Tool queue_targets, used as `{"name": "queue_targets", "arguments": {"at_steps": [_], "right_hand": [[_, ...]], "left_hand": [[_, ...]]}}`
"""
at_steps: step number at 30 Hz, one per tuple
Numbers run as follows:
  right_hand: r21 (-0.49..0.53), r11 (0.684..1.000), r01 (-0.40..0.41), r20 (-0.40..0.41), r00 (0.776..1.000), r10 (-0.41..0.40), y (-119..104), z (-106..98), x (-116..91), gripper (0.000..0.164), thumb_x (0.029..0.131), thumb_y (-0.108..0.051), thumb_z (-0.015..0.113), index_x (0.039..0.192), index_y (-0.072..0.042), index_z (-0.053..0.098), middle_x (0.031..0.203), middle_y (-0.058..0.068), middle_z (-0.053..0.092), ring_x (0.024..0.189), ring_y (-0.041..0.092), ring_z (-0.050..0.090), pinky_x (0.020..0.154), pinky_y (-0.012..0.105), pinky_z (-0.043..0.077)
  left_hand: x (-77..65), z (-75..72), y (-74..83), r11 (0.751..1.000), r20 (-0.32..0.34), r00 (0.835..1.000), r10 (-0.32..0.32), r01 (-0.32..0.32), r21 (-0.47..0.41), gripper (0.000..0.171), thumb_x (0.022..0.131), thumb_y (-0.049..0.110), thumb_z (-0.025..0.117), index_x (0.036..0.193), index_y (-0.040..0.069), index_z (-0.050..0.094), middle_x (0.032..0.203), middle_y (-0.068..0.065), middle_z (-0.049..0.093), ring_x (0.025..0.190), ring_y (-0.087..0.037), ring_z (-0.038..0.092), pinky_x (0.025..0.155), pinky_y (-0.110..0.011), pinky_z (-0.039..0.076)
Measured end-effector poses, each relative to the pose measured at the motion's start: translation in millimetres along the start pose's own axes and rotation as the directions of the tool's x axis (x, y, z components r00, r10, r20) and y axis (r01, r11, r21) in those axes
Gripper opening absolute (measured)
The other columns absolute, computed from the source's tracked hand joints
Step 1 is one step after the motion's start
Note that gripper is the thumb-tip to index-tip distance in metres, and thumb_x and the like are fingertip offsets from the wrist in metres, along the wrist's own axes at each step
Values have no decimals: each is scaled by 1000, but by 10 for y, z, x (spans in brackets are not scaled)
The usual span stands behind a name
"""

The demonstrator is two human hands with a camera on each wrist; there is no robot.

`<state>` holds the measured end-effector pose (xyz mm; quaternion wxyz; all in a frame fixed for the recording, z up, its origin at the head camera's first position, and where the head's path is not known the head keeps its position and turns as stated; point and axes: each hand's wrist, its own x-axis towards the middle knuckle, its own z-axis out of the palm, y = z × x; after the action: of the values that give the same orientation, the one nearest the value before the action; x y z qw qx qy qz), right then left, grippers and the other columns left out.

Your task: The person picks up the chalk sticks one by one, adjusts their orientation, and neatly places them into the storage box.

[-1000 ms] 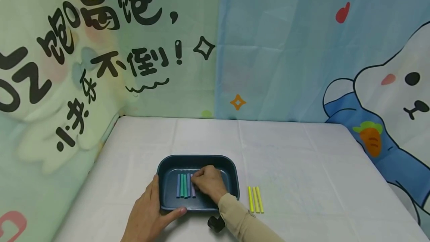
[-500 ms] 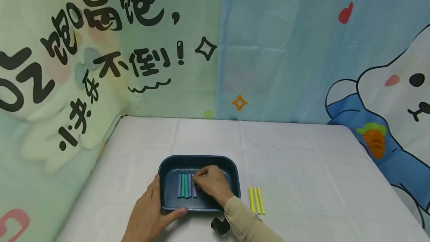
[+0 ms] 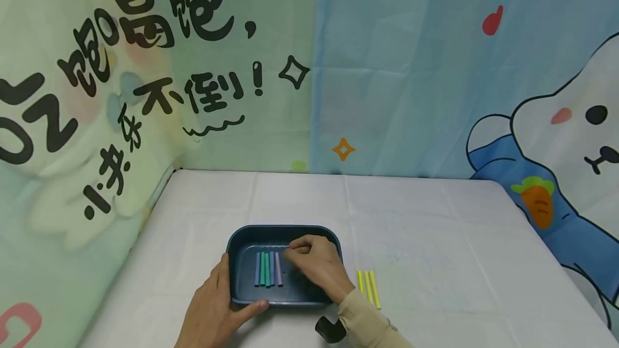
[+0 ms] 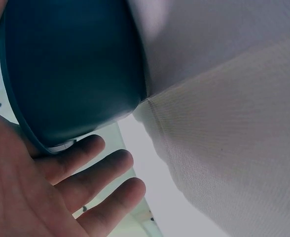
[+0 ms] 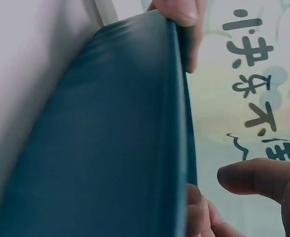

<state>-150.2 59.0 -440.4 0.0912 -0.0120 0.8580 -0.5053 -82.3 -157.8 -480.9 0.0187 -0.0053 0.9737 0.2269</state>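
Note:
In the head view a row of several chalk sticks (image 3: 267, 269), blue, green and purple, lies side by side in a dark blue tray (image 3: 309, 299). My left hand (image 3: 213, 299) grips the tray's near left corner, its thumb on the front rim and its fingers along the left side. Over the tray's right half is my right hand (image 3: 319, 265), fingers bent, just right of the purple chalk stick (image 3: 278, 269) and apart from it. In the right wrist view the right thumb (image 5: 253, 177) stands away from the fingers, which the tray wall partly hides.
Three yellow chalk sticks (image 3: 369, 289) lie on the white tablecloth (image 3: 435, 262) right of the tray, partly behind the right sleeve (image 3: 367, 321). A black device (image 3: 331, 330) sits under the right wrist. Printed curtains (image 3: 396, 69) stand behind the table and along its left side.
My right hand has drawn back to the right from the purple chalk stick, which now lies uncovered in the row. The left hand stays at the tray's corner.

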Motion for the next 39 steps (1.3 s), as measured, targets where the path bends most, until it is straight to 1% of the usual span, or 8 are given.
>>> {"name": "queue_targets", "arguments": {"at_steps": [3,10,19,23,28,31,36,39], "right_hand": [[6,1000,6,-7,1000,-6,13,-59,-14,29,86,-26,73,108,-7,73,88,1,72,73,18,69,64,31,56],[-63,998,18,-82,996,-23,84,-193,-52,30,86,-26,72,111,-9,74,93,0,71,67,12,65,65,31,54],[-6,1000,-10,-124,992,9,170,-398,-157,27,88,-22,71,113,-11,74,95,0,69,72,15,64,66,31,53],[15,1000,-21,-141,990,23,191,-488,-204,27,91,-24,72,115,-13,74,97,-1,69,77,14,65,68,31,54],[-7,1000,-17,-179,984,16,238,-610,-242,28,92,-25,72,117,-14,74,100,0,71,85,14,68,72,30,55],[-16,1000,-21,-204,979,17,282,-675,-256,29,92,-24,72,118,-13,73,101,0,71,86,15,69,72,30,56],[-50,997,-64,-236,970,50,358,-764,-282,30,90,-26,71,118,-15,74,101,-1,72,89,14,69,75,30,55],[-78,994,-73,-251,967,51,409,-830,-308,30,91,-27,71,118,-15,74,102,-2,72,90,14,70,77,31,54]], "left_hand": [[-2,5,0,1000,-5,1000,-2,2,12,136,71,90,60,156,-10,22,153,-28,41,127,-41,54,102,-54,48],[5,11,21,999,-2,1000,-28,28,21,139,68,91,60,156,-9,23,153,-29,41,127,-42,54,102,-56,48],[0,28,5,1000,-22,1000,-12,13,15,137,69,90,61,156,-9,24,153,-28,41,127,-41,54,102,-55,48],[2,33,5,1000,-30,1000,-9,10,14,137,69,89,62,156,-10,24,153,-28,42,127,-42,54,102,-55,48],[-3,39,1,1000,-31,999,-9,10,15,137,69,89,61,156,-10,25,152,-28,42,128,-41,54,102,-55,48],[-6,39,-1,1000,-30,999,-9,10,13,136,70,89,61,156,-9,24,153,-27,42,128,-41,54,103,-55,48],[-7,37,-4,1000,-30,1000,-4,5,12,136,70,89,61,156,-9,25,152,-27,42,128,-41,54,102,-55,48],[-10,32,-17,1000,-38,999,13,-13,2,135,71,88,62,155,-10,24,152,-28,42,128,-41,54,102,-55,48]]}}
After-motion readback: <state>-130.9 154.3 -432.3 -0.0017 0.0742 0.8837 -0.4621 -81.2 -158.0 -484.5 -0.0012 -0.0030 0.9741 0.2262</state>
